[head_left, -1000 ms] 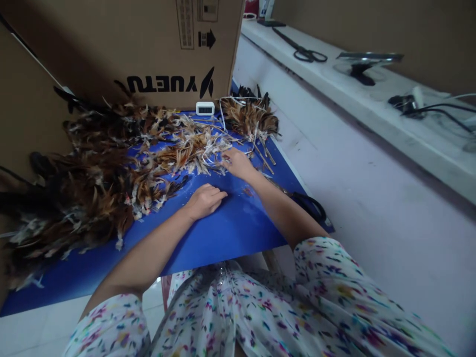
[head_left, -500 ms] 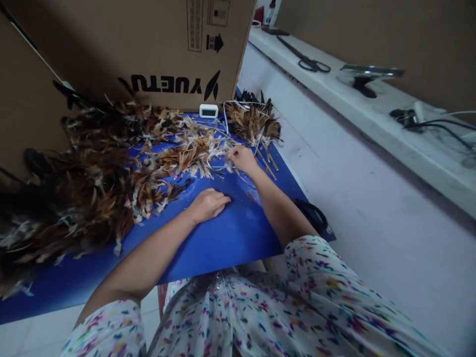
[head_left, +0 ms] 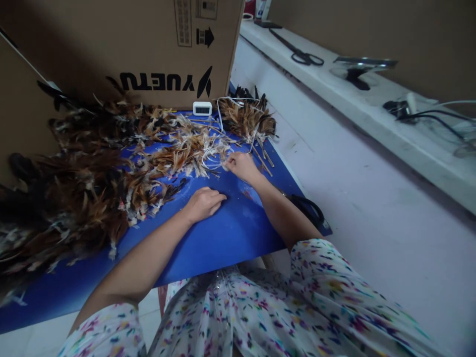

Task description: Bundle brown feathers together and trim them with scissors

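A blue board (head_left: 230,233) lies in front of me, covered on its left and far side by a heap of brown, black and white feathers (head_left: 92,183). My right hand (head_left: 241,165) rests at the near edge of a lighter feather pile (head_left: 189,148), fingers curled and pinched on something I cannot make out. My left hand (head_left: 203,203) lies on the bare blue surface, fingers loosely curled, with nothing visible in it. A second feather bunch (head_left: 247,116) with a white cord lies just beyond my right hand.
A large cardboard box (head_left: 156,44) stands behind the feathers, with a small white digital device (head_left: 202,107) at its foot. Black scissors (head_left: 310,210) lie at the board's right edge. A white ledge (head_left: 334,94) to the right carries long scissors (head_left: 297,49) and cables.
My right hand has shifted slightly along the near edge of the light feather pile, drawing a little back toward me. My left hand has stayed in place.
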A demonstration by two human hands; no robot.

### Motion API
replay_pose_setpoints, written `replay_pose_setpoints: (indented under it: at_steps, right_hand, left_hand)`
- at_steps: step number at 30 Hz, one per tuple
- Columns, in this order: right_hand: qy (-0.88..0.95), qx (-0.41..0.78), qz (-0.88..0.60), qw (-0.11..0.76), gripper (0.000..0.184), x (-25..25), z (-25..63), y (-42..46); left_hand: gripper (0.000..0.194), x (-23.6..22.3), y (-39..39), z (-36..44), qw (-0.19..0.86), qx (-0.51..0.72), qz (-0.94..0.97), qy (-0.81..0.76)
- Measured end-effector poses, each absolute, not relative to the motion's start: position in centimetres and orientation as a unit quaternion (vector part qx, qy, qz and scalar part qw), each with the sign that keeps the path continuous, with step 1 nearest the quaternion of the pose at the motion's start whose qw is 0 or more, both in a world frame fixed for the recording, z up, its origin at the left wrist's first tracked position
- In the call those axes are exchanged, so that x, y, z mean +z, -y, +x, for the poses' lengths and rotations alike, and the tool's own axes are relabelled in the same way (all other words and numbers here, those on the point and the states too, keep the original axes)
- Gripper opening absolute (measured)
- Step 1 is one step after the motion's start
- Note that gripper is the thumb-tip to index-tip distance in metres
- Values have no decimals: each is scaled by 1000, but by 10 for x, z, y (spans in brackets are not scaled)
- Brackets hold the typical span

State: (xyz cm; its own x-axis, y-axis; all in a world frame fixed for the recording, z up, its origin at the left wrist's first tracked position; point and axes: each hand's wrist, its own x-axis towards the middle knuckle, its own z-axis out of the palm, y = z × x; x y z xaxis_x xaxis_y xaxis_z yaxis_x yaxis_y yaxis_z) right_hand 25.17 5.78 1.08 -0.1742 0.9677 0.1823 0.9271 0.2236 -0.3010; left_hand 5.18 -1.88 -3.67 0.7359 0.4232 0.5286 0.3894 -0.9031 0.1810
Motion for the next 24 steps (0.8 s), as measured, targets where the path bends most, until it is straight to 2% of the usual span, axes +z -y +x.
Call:
replay_pose_setpoints:
  at_steps: [4,6,9,13,17,20,24]
  right_hand:
    - [743,69,-656,111,19,5,246,-59]
    - [733,89,-664,116,15,4,248,-61]
    - [714,153,-656,190,10,9,253,-60]
    - [629,350,-615,321,11,20,259,-50]
    - [556,510,-558,347,15,26,258,-33]
    - [539,572,-509,352,20,23,252,-19]
    - [505,639,-448,370,30,14,237,-4]
  left_hand:
    - [23,-36,19,52,31,279,933,-226]
    - [23,-36,20,52,33,276,933,-229]
    - [24,-36,19,52,44,276,930,-237]
    - [24,-36,20,52,94,322,903,-268]
    - [20,-31,20,52,203,415,826,-323]
    - [19,-27,20,52,322,454,738,-382]
    - [27,-27,19,54,498,470,615,-390]
